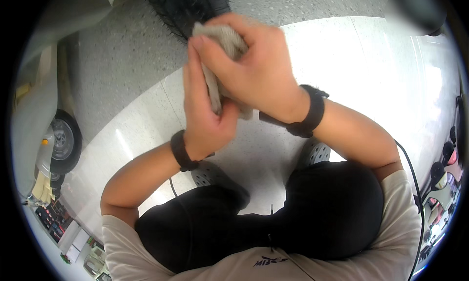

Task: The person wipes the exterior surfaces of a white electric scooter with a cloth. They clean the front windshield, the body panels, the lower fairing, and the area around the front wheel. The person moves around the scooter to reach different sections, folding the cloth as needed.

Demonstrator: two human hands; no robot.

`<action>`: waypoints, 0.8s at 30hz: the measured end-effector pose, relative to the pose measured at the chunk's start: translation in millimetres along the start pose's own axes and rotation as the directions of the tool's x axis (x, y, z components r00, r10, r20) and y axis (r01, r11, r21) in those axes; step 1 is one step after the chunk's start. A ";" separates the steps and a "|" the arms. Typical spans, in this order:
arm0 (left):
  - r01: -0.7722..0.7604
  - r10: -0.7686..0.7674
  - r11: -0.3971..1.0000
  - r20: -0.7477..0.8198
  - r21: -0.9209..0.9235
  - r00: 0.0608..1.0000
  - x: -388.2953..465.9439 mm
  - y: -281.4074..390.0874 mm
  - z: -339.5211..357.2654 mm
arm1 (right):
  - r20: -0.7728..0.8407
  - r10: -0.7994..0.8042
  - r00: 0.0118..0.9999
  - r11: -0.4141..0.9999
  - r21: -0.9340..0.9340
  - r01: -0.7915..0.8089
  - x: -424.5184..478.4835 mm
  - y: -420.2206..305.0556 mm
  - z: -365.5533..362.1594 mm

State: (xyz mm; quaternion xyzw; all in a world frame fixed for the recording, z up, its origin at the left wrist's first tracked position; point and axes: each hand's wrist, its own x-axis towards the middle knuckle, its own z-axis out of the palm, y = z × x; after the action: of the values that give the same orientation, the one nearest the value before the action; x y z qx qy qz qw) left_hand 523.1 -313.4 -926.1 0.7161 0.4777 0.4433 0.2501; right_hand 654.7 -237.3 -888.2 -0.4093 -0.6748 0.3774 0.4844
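Note:
A folded beige-grey cloth [230, 39] is pressed between my two hands, in front of my knees. My left hand [207, 116] holds it from the left side, its fingers pointing up along the cloth and its thumb near the lower end. Over the top and right side curls my right hand [256, 65], with the thumb lying across the cloth. Just beyond the hands is a black rubber tyre [187, 6] with tread and small rubber hairs. The hands cover part of the cloth, and slight blur softens its folds. Each wrist wears a black strap.
On the left stands a pale vehicle body [36, 83] with a spoked wheel [64, 142]. Speckled grey flooring [121, 65] meets glossy white flooring [329, 50] along a curved edge. A black cable [416, 193] hangs by my right arm. Several scooters [439, 174] line the far right.

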 end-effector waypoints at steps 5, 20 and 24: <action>-0.042 0.040 0.999 -0.096 -0.020 0.995 32.7 -1.6 -10.8 | 0.038 0.033 0.999 0.999 0.002 -0.033 42.6 -7.8 0.3; 0.080 -0.080 0.997 -0.032 -0.022 0.996 6.9 -6.0 -1.2 | 0.122 0.195 0.973 0.973 -0.150 -0.176 25.0 4.8 1.6; 0.130 -0.130 0.992 0.037 0.000 0.991 -9.3 -11.6 4.9 | 0.125 0.279 0.952 0.956 -0.127 -0.264 3.8 20.4 7.0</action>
State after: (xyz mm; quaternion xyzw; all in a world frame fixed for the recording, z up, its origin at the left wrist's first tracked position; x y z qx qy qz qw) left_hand 520.6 -316.7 -941.3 0.6912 0.5180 0.4135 0.2881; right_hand 651.1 -226.8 -907.2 -0.4961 -0.6644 0.4312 0.3557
